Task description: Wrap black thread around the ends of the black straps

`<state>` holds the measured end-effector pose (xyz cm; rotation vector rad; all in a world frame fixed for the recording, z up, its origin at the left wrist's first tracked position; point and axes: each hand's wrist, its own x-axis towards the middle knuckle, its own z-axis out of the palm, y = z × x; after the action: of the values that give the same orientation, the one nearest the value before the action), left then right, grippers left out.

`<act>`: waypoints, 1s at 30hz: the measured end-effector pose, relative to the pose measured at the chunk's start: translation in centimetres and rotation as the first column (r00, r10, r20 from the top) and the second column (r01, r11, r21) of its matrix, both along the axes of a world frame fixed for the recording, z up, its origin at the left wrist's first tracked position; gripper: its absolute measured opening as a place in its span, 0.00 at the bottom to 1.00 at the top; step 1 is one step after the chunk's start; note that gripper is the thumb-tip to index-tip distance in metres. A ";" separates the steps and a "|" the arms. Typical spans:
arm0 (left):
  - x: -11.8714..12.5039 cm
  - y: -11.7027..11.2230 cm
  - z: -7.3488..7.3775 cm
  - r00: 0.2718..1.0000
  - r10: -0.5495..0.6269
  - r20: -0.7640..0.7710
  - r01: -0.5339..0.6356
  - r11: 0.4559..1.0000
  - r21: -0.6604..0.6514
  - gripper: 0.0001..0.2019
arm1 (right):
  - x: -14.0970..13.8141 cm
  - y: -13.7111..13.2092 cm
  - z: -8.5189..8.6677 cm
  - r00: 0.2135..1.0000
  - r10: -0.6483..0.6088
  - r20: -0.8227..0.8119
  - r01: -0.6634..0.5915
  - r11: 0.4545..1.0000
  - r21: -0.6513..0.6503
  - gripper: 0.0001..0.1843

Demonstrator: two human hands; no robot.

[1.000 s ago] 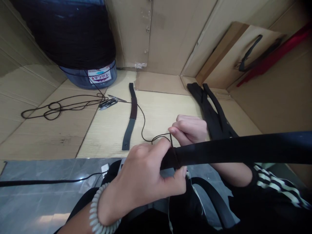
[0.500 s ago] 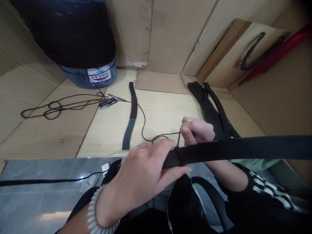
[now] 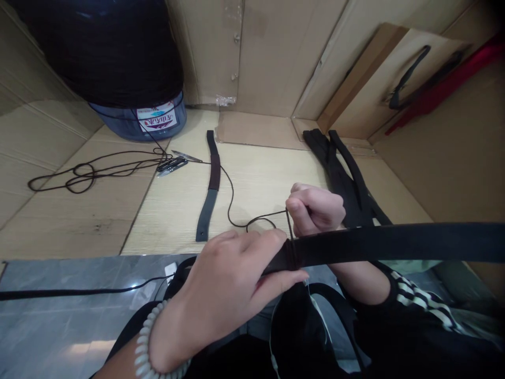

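Observation:
My left hand (image 3: pixel 232 289), with a pale bead bracelet on its wrist, is closed round the near end of a long black strap (image 3: pixel 394 243) that runs off to the right. A dark cord (image 3: pixel 231 202) is wound round the strap right at my left fingertips. My right hand (image 3: pixel 317 208) is a fist just behind the strap, pinching the cord and holding it taut above the winding. From there the cord trails back across the table toward a big spool.
A second black strap (image 3: pixel 211 187) lies flat on the wooden table (image 3: pixel 260 184). Thread snips (image 3: pixel 173 163) lie beside loose cord loops (image 3: pixel 87 172). A large spool of black cord (image 3: pixel 114 58) stands back left. Several black straps (image 3: pixel 343 173) are piled right. Cardboard walls (image 3: pixel 272 52) enclose the space.
My right hand has shifted a little right and closed tighter on the cord, drawing it up from the winding. The left hand keeps its grip on the strap.

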<state>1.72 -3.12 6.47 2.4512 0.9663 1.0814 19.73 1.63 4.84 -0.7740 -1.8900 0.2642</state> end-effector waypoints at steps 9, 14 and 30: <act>0.0 -0.2 -0.2 1.000 0.011 0.025 -0.011 1.000 -0.020 0.16 | -0.4 0.0 0.1 0.995 -0.021 0.096 0.021 1.000 -0.009 0.19; -0.2 -0.1 -0.6 0.994 0.018 0.106 -0.012 0.998 -0.054 0.22 | -0.5 -0.7 -1.9 0.999 -0.005 0.044 0.009 0.996 -0.085 0.20; -0.3 0.3 -0.7 0.929 0.136 0.344 -0.010 0.939 -0.343 0.15 | -0.5 -4.3 0.1 0.953 -0.027 0.300 0.004 0.997 0.077 0.14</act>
<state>1.47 -2.81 5.77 1.8707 1.0277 1.2233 19.26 -2.70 4.93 -0.8129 -2.1659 0.0651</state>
